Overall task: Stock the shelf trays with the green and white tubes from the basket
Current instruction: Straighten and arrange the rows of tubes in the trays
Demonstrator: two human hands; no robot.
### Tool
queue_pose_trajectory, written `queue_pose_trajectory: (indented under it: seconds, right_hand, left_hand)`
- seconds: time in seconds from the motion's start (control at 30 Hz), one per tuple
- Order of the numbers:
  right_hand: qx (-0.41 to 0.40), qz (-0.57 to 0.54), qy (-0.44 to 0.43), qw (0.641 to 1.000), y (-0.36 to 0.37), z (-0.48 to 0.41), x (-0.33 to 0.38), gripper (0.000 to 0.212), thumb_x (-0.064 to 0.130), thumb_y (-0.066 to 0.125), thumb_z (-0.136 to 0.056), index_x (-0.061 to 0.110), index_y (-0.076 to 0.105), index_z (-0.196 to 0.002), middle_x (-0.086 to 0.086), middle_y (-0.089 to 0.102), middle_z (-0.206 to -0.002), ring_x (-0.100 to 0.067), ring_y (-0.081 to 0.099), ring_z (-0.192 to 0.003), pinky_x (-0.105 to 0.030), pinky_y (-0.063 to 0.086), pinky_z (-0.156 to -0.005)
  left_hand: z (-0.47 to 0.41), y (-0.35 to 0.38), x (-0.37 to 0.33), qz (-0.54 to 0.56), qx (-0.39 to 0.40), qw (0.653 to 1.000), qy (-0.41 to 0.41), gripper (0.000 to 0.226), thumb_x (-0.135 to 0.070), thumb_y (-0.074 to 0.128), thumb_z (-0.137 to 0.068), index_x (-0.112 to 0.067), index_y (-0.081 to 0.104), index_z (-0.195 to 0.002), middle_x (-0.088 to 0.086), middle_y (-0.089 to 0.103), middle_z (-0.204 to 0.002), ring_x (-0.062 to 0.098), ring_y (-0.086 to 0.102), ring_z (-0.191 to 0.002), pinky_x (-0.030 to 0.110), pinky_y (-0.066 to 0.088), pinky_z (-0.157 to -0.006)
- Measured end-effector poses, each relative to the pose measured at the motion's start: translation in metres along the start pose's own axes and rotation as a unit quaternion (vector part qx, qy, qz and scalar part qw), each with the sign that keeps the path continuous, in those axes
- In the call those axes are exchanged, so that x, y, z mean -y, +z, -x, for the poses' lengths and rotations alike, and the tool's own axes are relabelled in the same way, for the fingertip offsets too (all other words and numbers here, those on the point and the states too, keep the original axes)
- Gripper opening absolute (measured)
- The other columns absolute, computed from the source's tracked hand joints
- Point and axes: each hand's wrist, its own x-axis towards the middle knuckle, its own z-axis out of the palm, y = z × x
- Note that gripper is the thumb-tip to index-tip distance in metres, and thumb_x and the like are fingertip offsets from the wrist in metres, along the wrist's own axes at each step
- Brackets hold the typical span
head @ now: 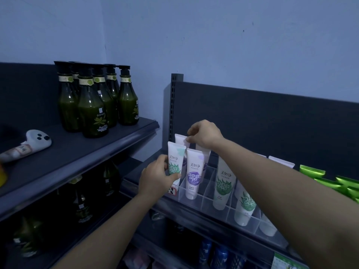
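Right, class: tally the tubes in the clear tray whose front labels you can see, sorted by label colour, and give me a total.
Green tubes: 3, one held by the left hand
Purple tubes: 1
Total: 4
The back tubes, one pinched by the right hand, are too hidden to sort.

A pale blue wall (213,35) is rising behind everything, and the light is looking dim. A dark shelf (77,152) is sticking out on the left, holding dark green bottles (93,101). On the right, a dark back board (272,123) is standing beside a metal post (172,105) with holes.
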Motion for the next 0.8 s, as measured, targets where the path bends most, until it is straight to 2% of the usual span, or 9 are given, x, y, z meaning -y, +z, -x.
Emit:
queue_pose_trajectory:
  seconds: [0.07,0.1,0.17,0.27,0.4,0.47,0.6,0.7,0.8]
  right_hand:
    - [0.001,-0.004,-0.008,1.000,-0.009,0.001,-0.003,0.025,0.027,0.074,-0.082,0.020,0.070,-0.106,0.002,0.069,-0.110,-0.017,0.062,-0.100,-0.031,0.051,-0.085]
    - [0.003,-0.002,-0.009,1.000,-0.015,0.001,-0.005,0.027,0.027,0.074,-0.083,0.019,0.069,-0.108,0.001,0.068,-0.112,-0.017,0.062,-0.101,-0.031,0.050,-0.086]
    - [0.014,0.015,-0.008,1.000,-0.025,0.004,-0.011,0.029,0.028,0.074,-0.082,0.017,0.070,-0.108,0.001,0.068,-0.111,-0.017,0.062,-0.100,-0.032,0.051,-0.088]
    - [0.027,0.042,0.009,0.999,-0.032,0.008,-0.021,0.024,0.031,0.076,-0.079,0.020,0.072,-0.100,0.002,0.070,-0.106,-0.017,0.063,-0.096,-0.035,0.053,-0.088]
    - [0.035,0.080,0.015,0.996,-0.031,0.014,-0.025,0.018,0.033,0.074,-0.078,0.022,0.074,-0.092,0.002,0.071,-0.101,-0.019,0.064,-0.093,-0.039,0.054,-0.086]
    - [0.026,0.105,0.012,0.994,-0.031,0.017,-0.026,0.014,0.028,0.071,-0.082,0.023,0.074,-0.094,0.003,0.071,-0.101,-0.019,0.064,-0.093,-0.036,0.054,-0.083]
    - [0.007,0.122,0.010,0.993,-0.029,0.019,-0.031,0.015,0.018,0.065,-0.084,0.025,0.074,-0.093,0.003,0.072,-0.100,-0.020,0.065,-0.092,-0.033,0.054,-0.079]
    - [0.003,0.111,0.005,0.994,-0.028,0.018,-0.032,0.014,0.016,0.065,-0.084,0.024,0.075,-0.090,0.003,0.072,-0.098,-0.020,0.065,-0.090,-0.033,0.055,-0.077]
    - [0.007,0.109,-0.002,0.994,-0.029,0.018,-0.033,0.016,0.014,0.065,-0.083,0.024,0.075,-0.089,0.004,0.071,-0.097,-0.019,0.065,-0.090,-0.034,0.056,-0.078]
  left_hand:
    - [0.001,0.000,-0.003,-0.022,-0.028,0.999,0.003,0.061,-0.039,0.075,-0.073,-0.022,0.049,-0.125,-0.007,0.058,-0.109,0.016,0.054,-0.107,0.043,0.044,-0.093]
    - [0.003,-0.001,-0.006,-0.033,-0.068,0.997,0.022,0.064,-0.039,0.073,-0.075,-0.020,0.046,-0.130,-0.005,0.055,-0.114,0.018,0.050,-0.112,0.043,0.039,-0.096]
    - [0.011,0.000,-0.015,-0.017,-0.149,0.983,0.108,0.055,-0.033,0.066,-0.077,-0.016,0.049,-0.126,-0.003,0.050,-0.111,0.017,0.047,-0.107,0.042,0.040,-0.094]
    - [0.027,0.010,-0.029,0.022,-0.146,0.970,0.193,0.041,-0.028,0.065,-0.079,-0.014,0.054,-0.116,-0.005,0.050,-0.104,0.013,0.049,-0.098,0.037,0.048,-0.084]
    - [0.039,0.028,-0.035,0.057,-0.105,0.986,0.120,0.046,-0.028,0.077,-0.076,-0.016,0.057,-0.117,-0.013,0.052,-0.104,0.008,0.052,-0.096,0.037,0.049,-0.086]
    - [0.042,0.034,-0.036,0.058,-0.093,0.990,0.089,0.051,-0.032,0.078,-0.075,-0.016,0.058,-0.119,-0.015,0.054,-0.104,0.008,0.052,-0.098,0.039,0.047,-0.091]
    - [0.040,0.041,-0.037,0.038,-0.095,0.993,0.053,0.048,-0.036,0.078,-0.073,-0.016,0.061,-0.113,-0.010,0.062,-0.101,0.012,0.056,-0.100,0.038,0.044,-0.094]
    - [0.036,0.046,-0.037,-0.031,-0.106,0.993,0.037,0.039,-0.046,0.074,-0.073,-0.021,0.063,-0.100,-0.011,0.067,-0.095,0.011,0.059,-0.094,0.029,0.033,-0.083]
    - [0.034,0.048,-0.037,-0.104,-0.115,0.988,0.025,0.033,-0.053,0.068,-0.076,-0.025,0.063,-0.092,-0.013,0.067,-0.090,0.010,0.058,-0.092,0.028,0.022,-0.074]
